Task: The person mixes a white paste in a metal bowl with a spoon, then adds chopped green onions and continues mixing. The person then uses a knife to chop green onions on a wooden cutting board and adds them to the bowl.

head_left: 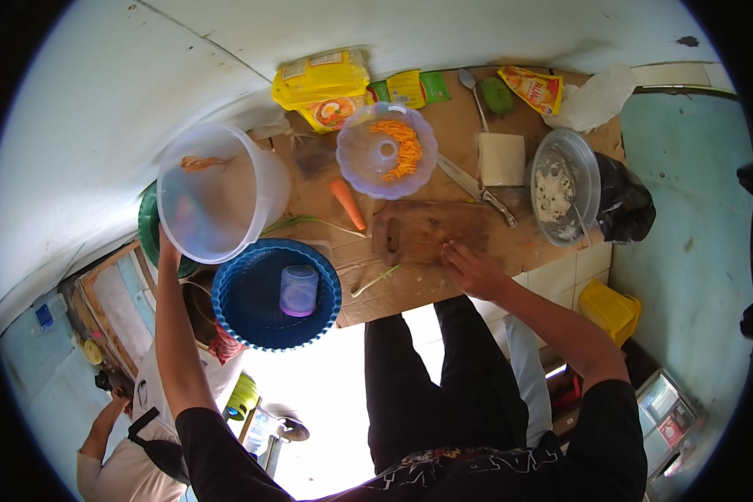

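Observation:
My left hand [168, 252] is at the left side of a large translucent plastic bucket [273, 182], beside a green plastic basin [149, 219]. Its fingers are mostly hidden, so I cannot tell whether they grip anything. My right hand [475, 271] lies with extended fingertips at the near edge of a wooden cutting board [442, 229] and holds nothing. A peeled carrot [347, 204] and a green onion stalk [376, 280] lie left of the board. Beyond it, shredded carrot [406, 147] sits in a scalloped plastic bowl [351, 135], and a kitchen knife [470, 182] lies next to it.
A blue basin [223, 301] holds a plastic cup [299, 290]. To the right are a bowl of batter [565, 235], square wrappers [502, 159] and a black plastic bag [624, 201]. Noodle packs [326, 78] and a spoon [475, 94] line the wall. Another person [132, 464] is at lower left.

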